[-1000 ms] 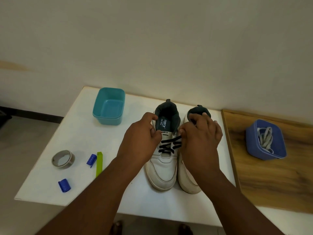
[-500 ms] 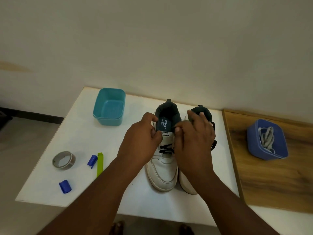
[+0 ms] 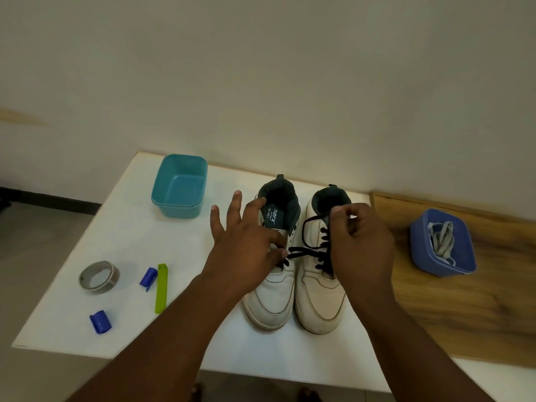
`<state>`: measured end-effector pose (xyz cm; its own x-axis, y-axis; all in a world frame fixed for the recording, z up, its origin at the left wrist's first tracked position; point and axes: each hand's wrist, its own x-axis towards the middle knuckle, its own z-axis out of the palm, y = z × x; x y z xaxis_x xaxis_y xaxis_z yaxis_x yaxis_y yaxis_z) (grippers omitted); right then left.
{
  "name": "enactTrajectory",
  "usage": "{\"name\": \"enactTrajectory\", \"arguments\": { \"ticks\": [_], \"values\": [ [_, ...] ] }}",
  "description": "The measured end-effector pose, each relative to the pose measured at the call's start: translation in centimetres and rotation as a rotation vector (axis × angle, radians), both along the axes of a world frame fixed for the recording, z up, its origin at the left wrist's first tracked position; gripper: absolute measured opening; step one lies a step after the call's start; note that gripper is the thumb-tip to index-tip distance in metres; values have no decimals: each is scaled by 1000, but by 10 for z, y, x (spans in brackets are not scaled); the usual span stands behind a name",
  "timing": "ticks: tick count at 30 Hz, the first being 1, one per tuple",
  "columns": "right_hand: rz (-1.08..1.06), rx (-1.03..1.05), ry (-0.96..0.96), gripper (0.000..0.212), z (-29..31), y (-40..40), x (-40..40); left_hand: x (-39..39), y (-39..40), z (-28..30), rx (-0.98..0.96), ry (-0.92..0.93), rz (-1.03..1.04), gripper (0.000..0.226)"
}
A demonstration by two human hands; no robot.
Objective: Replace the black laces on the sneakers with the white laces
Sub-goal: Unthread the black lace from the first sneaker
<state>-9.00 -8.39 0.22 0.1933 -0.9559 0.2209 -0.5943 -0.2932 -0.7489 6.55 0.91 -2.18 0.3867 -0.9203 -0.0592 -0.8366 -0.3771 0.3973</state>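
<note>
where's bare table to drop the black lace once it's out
Bare table lies along the near edge, in front of the sneakers, and between the teal tub and tape roll. Crowded around the clips and hands.

Sneakers (image 3: 295,280) sit mid-table (image 3: 121,245); tub (image 3: 179,185) at back-left corner, tape (image 3: 99,276) and clips (image 3: 100,322) near left edge.
</note>
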Motion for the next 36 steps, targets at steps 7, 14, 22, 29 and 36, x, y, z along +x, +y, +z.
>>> {"name": "enactTrajectory", "arguments": {
  "ticks": [7,14,22,29,36],
  "values": [
    [215,-258,477,39,-12,11,11,-1,-2,1,21,-35,6,20],
    [387,-290,500,26,-28,4,14,3,0,4,-110,-45,41,14],
    [446,-280,376,26,-30,1,15,2,4,3,51,-56,-89,21],
    [519,-206,405,30,-33,-2,16,1,4,9,-56,-51,85,20],
    [561,-195,384,30,-34,-4,14,2,1,2,26,-88,-47,17]
  ]
}}
